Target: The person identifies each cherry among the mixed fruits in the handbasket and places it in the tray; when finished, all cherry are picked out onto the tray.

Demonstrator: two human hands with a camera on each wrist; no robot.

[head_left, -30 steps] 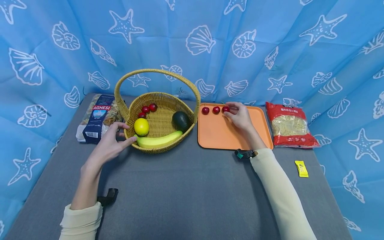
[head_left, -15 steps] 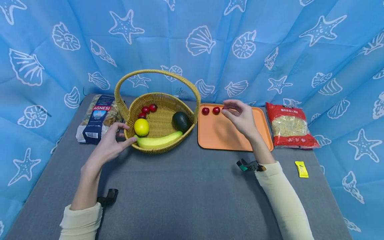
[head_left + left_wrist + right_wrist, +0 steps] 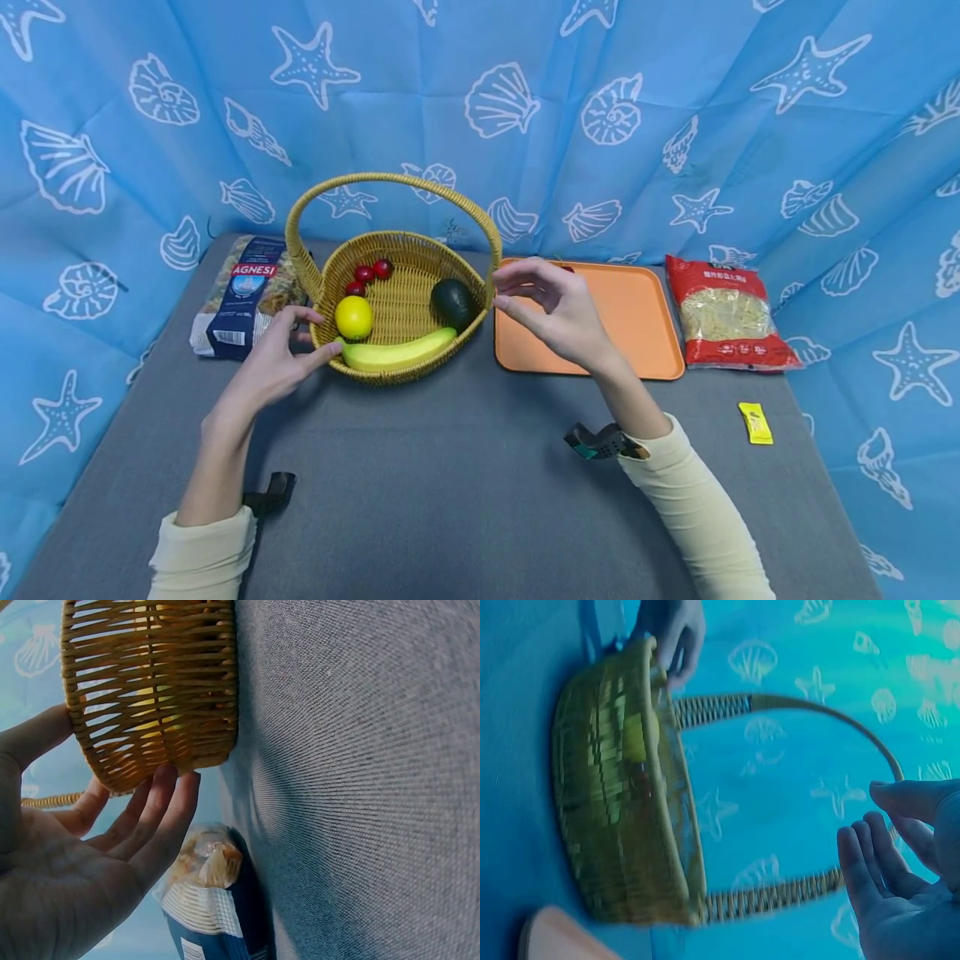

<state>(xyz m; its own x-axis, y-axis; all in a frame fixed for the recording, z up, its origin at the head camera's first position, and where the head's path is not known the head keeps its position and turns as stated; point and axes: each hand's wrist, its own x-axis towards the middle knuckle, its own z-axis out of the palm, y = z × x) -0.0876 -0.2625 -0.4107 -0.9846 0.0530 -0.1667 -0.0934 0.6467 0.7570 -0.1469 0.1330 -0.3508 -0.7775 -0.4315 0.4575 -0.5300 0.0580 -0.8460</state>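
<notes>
Right hand moved toward basket; only head view shows avocado.

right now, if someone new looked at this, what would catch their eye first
The wicker basket with its tall arched handle stands out first, left of centre in the head view, a yellow banana lying along its near side. Next comes the orange tray to its right, with the right hand in front of its left part. The left hand grips the basket's left rim.
</notes>
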